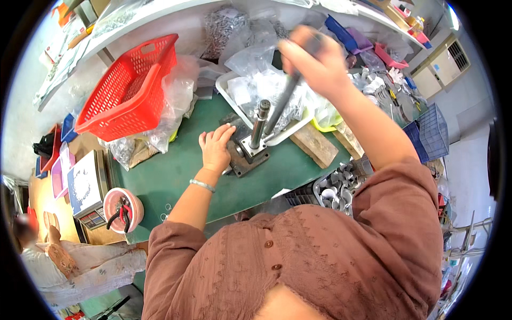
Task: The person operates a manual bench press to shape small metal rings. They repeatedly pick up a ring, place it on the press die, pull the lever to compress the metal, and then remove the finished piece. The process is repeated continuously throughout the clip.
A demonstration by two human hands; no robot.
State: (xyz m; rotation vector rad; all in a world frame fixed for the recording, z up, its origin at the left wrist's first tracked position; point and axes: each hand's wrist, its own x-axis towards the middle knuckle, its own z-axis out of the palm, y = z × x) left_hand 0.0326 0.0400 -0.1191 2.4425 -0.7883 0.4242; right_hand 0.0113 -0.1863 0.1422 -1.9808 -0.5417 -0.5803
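Observation:
My right hand [320,66] is raised above the far side of the bench, its fingers wrapped round the upper end of a dark press lever [285,101]. The lever slants down toward a small hand press, whose shiny metal column [258,128] rises from a dark base [250,165] on the green bench top. Against the left side of that press lies my left hand [216,149], palm down with fingers stretched out and somewhat apart. Its fingertips touch or nearly touch the press. Whether a small part sits under them is hidden. Some motion blur covers the right hand.
Behind the press stands a white tray [226,85] of bagged parts. A red basket [128,90] rests at left, above a pink cup [133,208] with pliers. Wooden blocks [317,146] lie right of the press. Another person [80,266] is at lower left.

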